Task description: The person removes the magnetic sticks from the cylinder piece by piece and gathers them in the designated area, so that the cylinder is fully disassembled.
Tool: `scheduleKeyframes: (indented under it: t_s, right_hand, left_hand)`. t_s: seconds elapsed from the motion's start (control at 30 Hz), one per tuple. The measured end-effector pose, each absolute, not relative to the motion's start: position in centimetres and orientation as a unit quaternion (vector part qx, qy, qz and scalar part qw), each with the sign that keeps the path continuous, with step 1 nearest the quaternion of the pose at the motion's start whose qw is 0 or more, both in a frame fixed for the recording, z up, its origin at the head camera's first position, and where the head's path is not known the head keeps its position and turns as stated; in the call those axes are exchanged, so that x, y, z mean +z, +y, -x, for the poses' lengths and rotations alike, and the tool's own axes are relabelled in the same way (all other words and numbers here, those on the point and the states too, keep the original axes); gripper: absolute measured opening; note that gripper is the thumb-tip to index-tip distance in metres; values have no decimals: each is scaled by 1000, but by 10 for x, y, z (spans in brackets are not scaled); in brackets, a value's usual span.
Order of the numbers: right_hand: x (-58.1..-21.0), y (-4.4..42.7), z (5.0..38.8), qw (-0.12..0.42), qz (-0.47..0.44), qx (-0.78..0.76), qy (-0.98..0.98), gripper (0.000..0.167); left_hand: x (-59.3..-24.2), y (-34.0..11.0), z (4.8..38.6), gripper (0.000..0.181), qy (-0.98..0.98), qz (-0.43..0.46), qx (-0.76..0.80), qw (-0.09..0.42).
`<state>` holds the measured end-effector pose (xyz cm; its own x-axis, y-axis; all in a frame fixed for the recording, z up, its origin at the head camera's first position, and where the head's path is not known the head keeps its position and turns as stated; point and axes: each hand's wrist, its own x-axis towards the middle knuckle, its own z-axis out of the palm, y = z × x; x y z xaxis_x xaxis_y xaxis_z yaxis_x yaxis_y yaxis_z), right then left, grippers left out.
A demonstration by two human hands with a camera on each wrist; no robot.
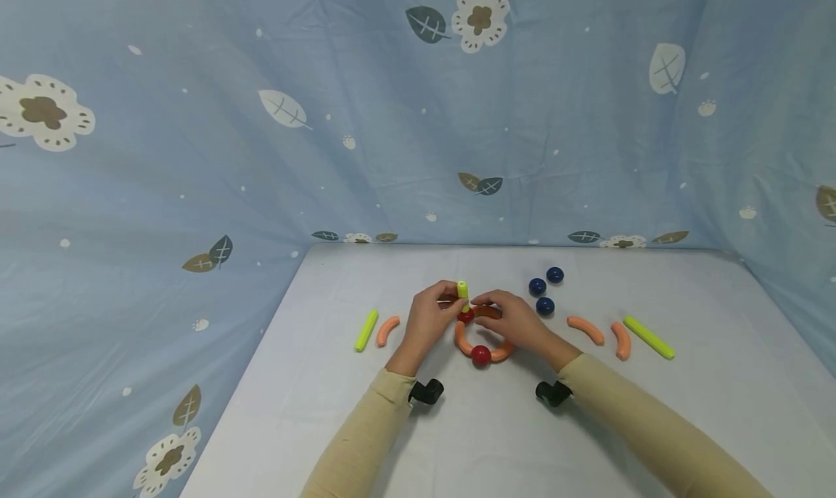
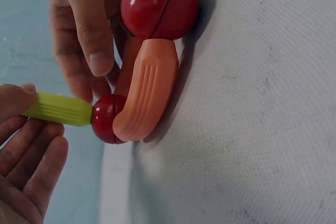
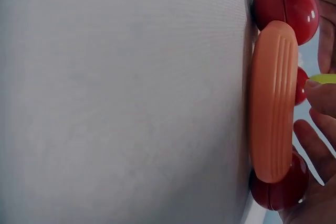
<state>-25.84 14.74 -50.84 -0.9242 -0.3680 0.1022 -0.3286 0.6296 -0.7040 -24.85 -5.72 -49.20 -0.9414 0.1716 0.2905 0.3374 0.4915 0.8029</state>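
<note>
The fluted yellow-green plastic rod (image 1: 462,288) stands nearly upright, its lower end touching the glossy red ball (image 1: 466,316) at the far left of a ring. The left hand (image 1: 427,319) pinches the rod between thumb and fingers. The right hand (image 1: 524,325) has its fingers straddling the curved orange plastic piece (image 1: 484,311) on the ring's far side, thumb inside the ring; how firmly they press, I cannot tell.

The ring lies on the white surface (image 1: 451,440): 3 orange pieces alternating with 3 red balls. The rod looks light and stiff, with grooves that should give grip; mid-length seems the best hold. The balls look hard, smooth and apt to roll or slip, so the ring is probably steadied best by its grooved curved pieces. The joints, perhaps magnetic, may twist under sideways pressure. Nothing looks fragile.

No container shows; loose parts lie on the surface: 3 dark blue balls (image 1: 545,306), 2 more yellow-green rods (image 1: 649,337) and 3 more curved orange pieces (image 1: 585,330).
</note>
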Motion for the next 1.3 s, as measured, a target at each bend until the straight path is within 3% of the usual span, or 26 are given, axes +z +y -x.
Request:
scheduleKeyframes:
  t_s: [0.63, 0.97, 1.3]
  right_hand:
    - [-509, 134, 264, 14, 198, -349, 916, 30]
    - [-508, 132, 263, 17, 190, -350, 917, 29]
    - [-508, 132, 263, 16, 189, -339, 921, 30]
  left_hand:
    - [-494, -56, 247, 24, -856, 156, -482, 100]
    - [-499, -57, 247, 19, -860, 146, -484, 75]
    - [-500, -56, 248, 18, -871, 162, -454, 95]
